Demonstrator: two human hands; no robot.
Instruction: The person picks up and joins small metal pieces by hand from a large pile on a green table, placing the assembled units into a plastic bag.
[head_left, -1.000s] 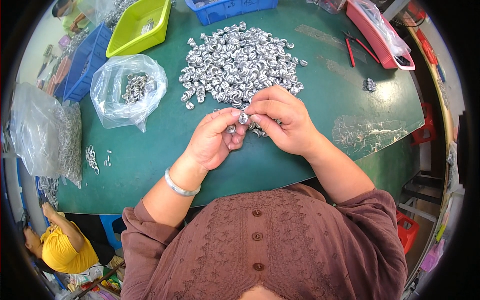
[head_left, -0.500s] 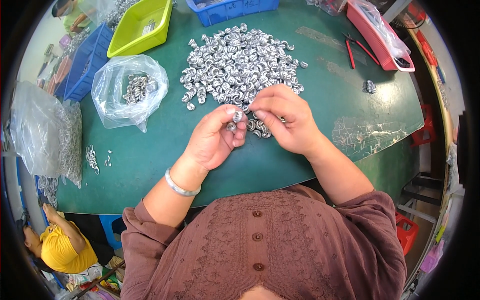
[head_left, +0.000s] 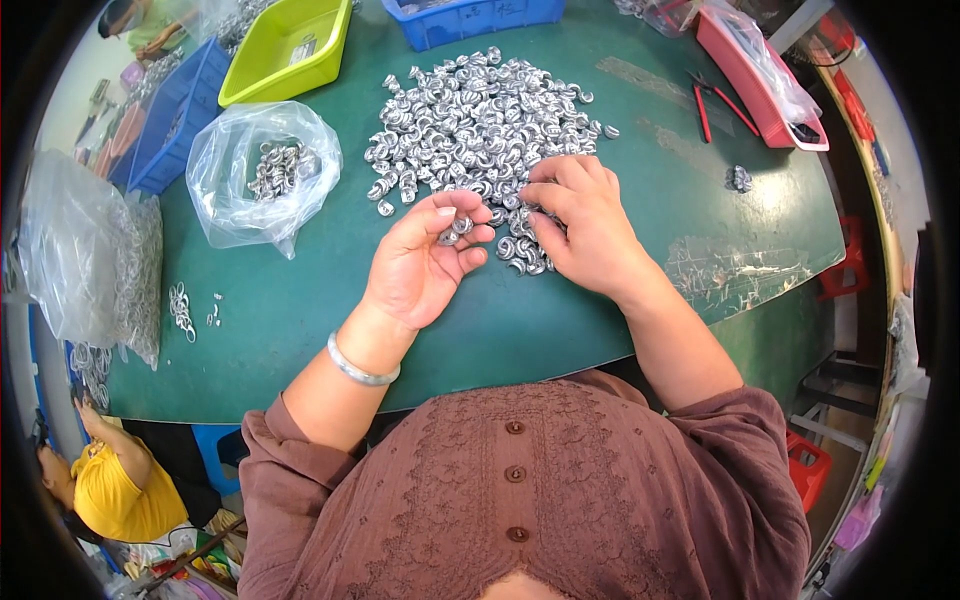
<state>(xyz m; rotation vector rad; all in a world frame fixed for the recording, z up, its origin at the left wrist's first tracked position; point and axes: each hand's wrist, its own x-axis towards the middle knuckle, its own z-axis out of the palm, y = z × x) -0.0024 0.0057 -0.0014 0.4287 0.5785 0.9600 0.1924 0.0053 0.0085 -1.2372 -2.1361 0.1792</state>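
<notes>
In my left hand (head_left: 420, 265) are small curved silver metal pieces (head_left: 455, 232), cradled by bent fingers and thumb above the table's near side. My right hand (head_left: 590, 235) rests at the near right of a large heap of similar metal pieces (head_left: 485, 120). Its thumb and index finger are apart, touching pieces in the heap; the other fingertips are partly hidden. Just left of that hand, a smaller cluster of pieces (head_left: 520, 255) spills toward me.
A clear plastic bag (head_left: 215, 210) holding metal parts sits left of the heap. Beyond are a yellow-green tray (head_left: 330, 75) and blue bins (head_left: 470, 30). Red-handled pliers (head_left: 704, 115) lie near a pink basket (head_left: 735, 75). At far left stands a bulging bag of rings (head_left: 140, 270).
My right hand has moved away from my left hand and down onto the heap. My left hand has opened out a little, and the pieces sit lower among its fingers.
</notes>
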